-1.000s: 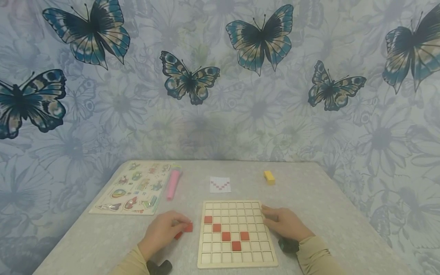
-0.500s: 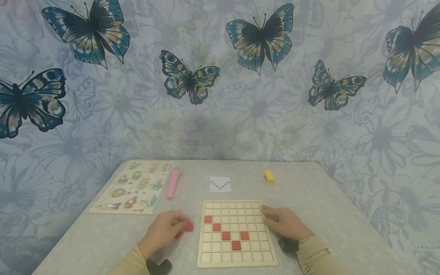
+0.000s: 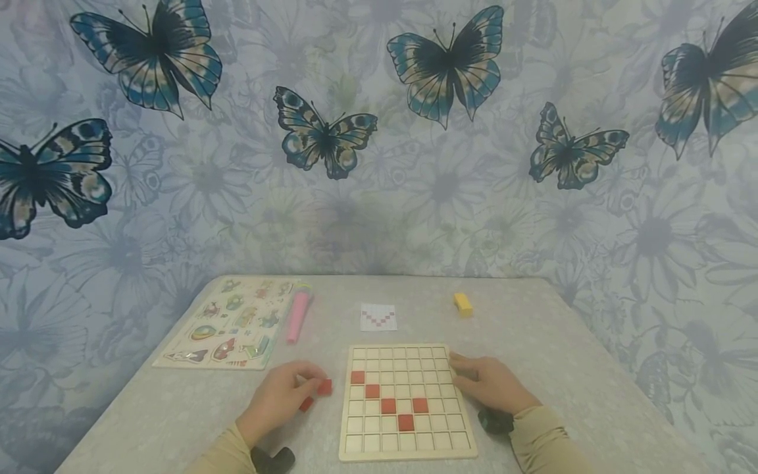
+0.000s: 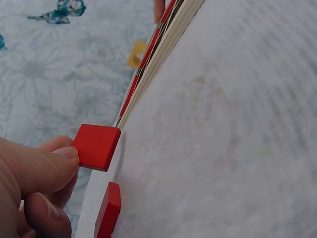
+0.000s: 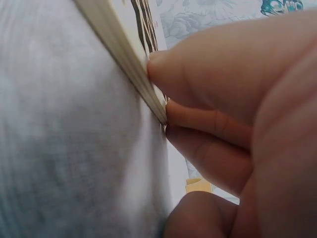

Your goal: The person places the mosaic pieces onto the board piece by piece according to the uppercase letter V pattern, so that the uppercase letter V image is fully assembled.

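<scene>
My left hand [image 3: 286, 398] pinches a square red tile [image 4: 98, 147] between thumb and fingers, left of the wooden grid board [image 3: 408, 455]. Below that tile, a second red tile [image 4: 108, 210] lies on the table, partly covered by the hand in the head view. On the board, several red tiles [image 3: 405, 422] sit in separate cells: a diagonal running down from the left, with one more up to the right. At the board's right edge rests my right hand [image 3: 488, 385], fairly straight fingertips and thumb touching the rim and curled round nothing.
Behind the board lies a small white card [image 3: 379, 317] with a printed V of squares. A yellow block [image 3: 463, 305] is at the back right. Toward the left are a pink tube-shaped thing [image 3: 298, 317] and a picture board [image 3: 227, 322]. A butterfly-patterned wall [image 3: 355, 224] rises behind the table.
The red tile in my left hand has risen slightly and tipped a little. My right hand and the tiles on the board have stayed in place.
</scene>
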A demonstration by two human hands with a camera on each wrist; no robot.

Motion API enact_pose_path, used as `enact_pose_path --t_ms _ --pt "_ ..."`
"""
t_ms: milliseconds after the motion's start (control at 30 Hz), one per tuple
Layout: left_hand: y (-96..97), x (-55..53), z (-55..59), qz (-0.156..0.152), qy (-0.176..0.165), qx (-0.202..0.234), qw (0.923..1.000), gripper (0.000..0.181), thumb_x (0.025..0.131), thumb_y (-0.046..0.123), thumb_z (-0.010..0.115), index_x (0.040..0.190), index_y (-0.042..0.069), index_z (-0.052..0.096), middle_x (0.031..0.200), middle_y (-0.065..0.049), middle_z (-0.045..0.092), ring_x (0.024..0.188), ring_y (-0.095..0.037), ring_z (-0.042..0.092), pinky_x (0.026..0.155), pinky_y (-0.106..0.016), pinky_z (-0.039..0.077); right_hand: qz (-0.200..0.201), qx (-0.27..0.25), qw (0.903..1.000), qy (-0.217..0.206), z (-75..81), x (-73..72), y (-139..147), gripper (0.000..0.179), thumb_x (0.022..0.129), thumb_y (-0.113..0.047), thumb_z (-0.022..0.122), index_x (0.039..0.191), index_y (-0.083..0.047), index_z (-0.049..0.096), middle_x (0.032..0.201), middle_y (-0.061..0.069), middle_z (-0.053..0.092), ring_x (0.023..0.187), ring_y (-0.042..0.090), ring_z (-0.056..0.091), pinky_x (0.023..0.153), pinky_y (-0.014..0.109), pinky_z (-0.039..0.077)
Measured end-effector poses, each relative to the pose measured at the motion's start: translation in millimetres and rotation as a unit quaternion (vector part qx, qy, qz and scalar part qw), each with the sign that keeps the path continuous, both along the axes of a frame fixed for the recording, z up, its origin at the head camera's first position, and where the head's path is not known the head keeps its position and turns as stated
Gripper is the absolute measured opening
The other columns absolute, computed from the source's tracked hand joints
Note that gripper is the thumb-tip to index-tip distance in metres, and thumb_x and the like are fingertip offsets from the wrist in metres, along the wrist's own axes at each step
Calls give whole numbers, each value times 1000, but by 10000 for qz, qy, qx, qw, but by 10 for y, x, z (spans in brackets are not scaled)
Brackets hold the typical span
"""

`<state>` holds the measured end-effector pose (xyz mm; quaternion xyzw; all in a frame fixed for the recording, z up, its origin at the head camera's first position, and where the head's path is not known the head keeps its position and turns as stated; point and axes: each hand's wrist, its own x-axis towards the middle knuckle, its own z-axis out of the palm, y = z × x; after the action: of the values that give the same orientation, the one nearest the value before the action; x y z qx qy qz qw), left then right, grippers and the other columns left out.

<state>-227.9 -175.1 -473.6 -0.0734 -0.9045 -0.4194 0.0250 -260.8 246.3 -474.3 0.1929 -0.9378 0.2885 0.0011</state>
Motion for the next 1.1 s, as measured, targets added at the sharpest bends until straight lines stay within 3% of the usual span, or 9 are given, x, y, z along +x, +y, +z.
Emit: enact_pose_path --t_ms 200,333,533,633,767,900,1100 --pt "16 -10 -8 92 43 114 9999 10 92 16 74 99 23 75 87 8 74 58 -13 63 55 -28 49 84 -61 9999 58 6 -5 6 45 99 -34 68 137 -10 66 146 3 60 136 34 55 112 54 41" --pt "46 -43 -3 142 105 169 9997 9 93 19 74 98 25 77 97 10 75 67 -9 63 63 -26 50 96 -76 9999 101 -6 -14 12 44 99 -33 68 136 -10 66 146 4 60 136 34 56 112 53 41" --pt "130 -111 20 -55 -39 385 9992 8 94 21 73 102 23 77 85 4 74 45 -11 49 46 -27 43 131 -51 9998 106 -30 -28 12 44 98 -33 69 136 -11 67 145 4 61 136 34 56 112 54 41" --pt "233 -161 38 -212 134 337 9991 8 94 27 74 100 25 78 92 5 76 63 -9 61 60 -29 51 115 -28 9999 51 -25 -30 8 44 98 -33 69 136 -11 67 146 4 61 136 35 56 112 55 41" --pt "471 -251 103 -434 249 361 9981 10 93 35 75 100 29 79 106 10 77 104 -10 67 90 -37 52 106 -18 9999 -6 -19 -35 6 42 99 -31 68 135 -11 67 146 4 60 136 35 55 112 55 41" --pt "835 -326 211 -793 143 540 9953 14 93 34 75 103 24 79 105 6 77 100 -15 70 89 -38 55 74 -70 9999 -45 -25 -34 32 41 99 -31 68 135 -12 67 147 3 59 138 35 54 113 55 40" --pt "1378 -331 324 -1251 189 509 9907 10 94 27 74 100 21 80 101 7 77 101 -17 70 92 -43 55 202 -54 9997 83 -47 -47 68 40 99 -30 68 134 -12 68 147 3 60 137 34 55 111 54 42"
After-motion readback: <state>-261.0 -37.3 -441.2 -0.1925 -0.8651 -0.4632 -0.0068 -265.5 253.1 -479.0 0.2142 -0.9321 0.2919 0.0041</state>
